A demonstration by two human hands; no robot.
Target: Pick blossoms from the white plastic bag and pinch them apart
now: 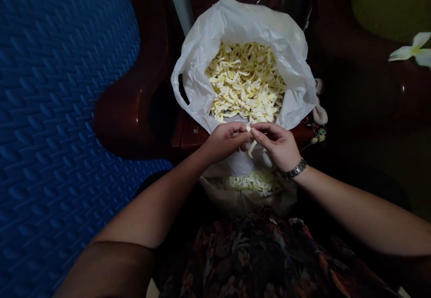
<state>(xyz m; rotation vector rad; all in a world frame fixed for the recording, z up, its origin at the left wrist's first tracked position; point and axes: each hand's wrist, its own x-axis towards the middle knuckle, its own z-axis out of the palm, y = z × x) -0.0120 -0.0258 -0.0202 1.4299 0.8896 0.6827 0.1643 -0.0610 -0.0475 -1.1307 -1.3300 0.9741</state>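
Note:
My left hand [225, 140] and my right hand [278, 145] meet just in front of a white plastic bag [215, 42]. Between their fingertips they pinch one small pale yellow flower bud [251, 145], which hangs down a little. The bag stands open and holds a heap of cream and yellow buds [245, 82]. Below my hands, on my lap, a second lower bag or cloth [235, 201] holds more pale buds [252, 182]. A metal watch [293, 170] is on my right wrist.
The big bag rests on a dark red wooden chair [134, 109]. A blue textured mat [54, 122] covers the floor at the left. A white open flower [412, 51] lies at the upper right. My floral-patterned clothing [262, 257] fills the bottom.

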